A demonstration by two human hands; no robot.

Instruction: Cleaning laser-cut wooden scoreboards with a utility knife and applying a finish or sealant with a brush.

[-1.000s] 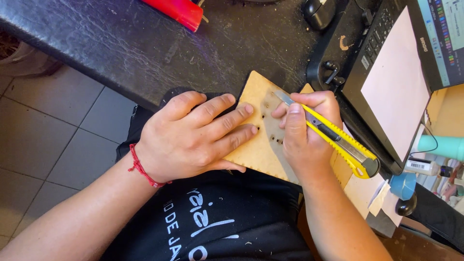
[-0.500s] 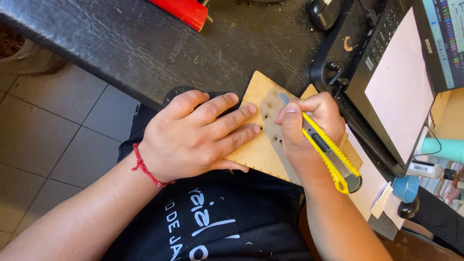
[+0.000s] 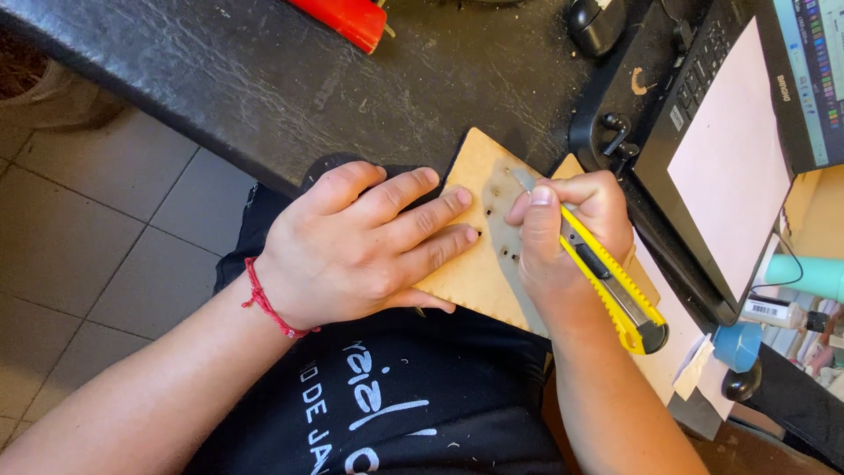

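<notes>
A thin tan wooden board [image 3: 479, 163] with small cut holes lies at the edge of the black table [image 3: 264, 79], over my lap. My left hand [image 3: 365, 242], with a red thread bracelet at the wrist, presses flat on the board's left part, fingers spread. My right hand [image 3: 567, 233] grips a yellow utility knife [image 3: 615, 290]; its blade [image 3: 522, 179] points up and left and touches the board near the holes. A pale see-through piece lies along the board under the blade.
A red object [image 3: 347, 18] lies at the table's far edge. A black computer mouse [image 3: 593, 22], a black keyboard with a white sheet [image 3: 721, 141] and a monitor stand at the right. A teal cylinder [image 3: 809, 277] and blue tape roll [image 3: 737, 345] are lower right. Tiled floor lies left.
My right hand has shifted the knife slightly, its handle swinging lower and its blade staying on the board. My left hand keeps pressing in the same place.
</notes>
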